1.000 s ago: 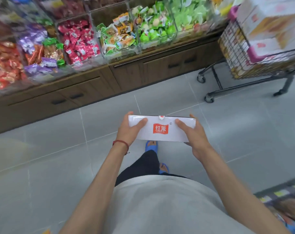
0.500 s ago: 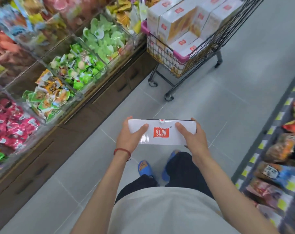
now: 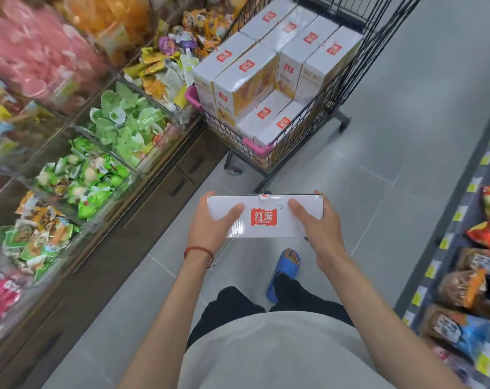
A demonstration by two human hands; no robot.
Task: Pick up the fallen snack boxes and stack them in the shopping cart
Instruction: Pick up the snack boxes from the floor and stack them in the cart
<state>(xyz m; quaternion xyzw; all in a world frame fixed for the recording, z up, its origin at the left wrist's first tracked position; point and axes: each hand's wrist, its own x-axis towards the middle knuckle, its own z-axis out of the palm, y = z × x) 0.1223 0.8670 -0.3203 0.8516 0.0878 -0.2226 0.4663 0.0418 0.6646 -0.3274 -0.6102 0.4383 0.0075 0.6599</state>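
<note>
Looks like a grocery shop aisle. Has clear bins (image 3: 106, 153) heaped with wrapped sweets along the left, above wooden drawers (image 3: 179, 186). Has a shelf (image 3: 452, 228) on the right, edged with yellow price tags (image 3: 460, 213) and stocked with bagged snacks (image 3: 462, 289). Holds 1 wire shopping cart (image 3: 256, 148) loaded with identical snack boxes (image 3: 246, 68) on a grey tiled floor (image 3: 406, 122).

The snack box (image 3: 266, 220) is white card under a glossy film that throws glare. The shopping cart (image 3: 333, 91) is black metal wire with pink plastic trim (image 3: 256, 146). The floor (image 3: 406, 122) is smooth grey tile with a low sheen. The cabinet fronts (image 3: 159, 209) look like matt wood, possibly laminate. The display bins (image 3: 126, 186) are clear plastic.
</note>
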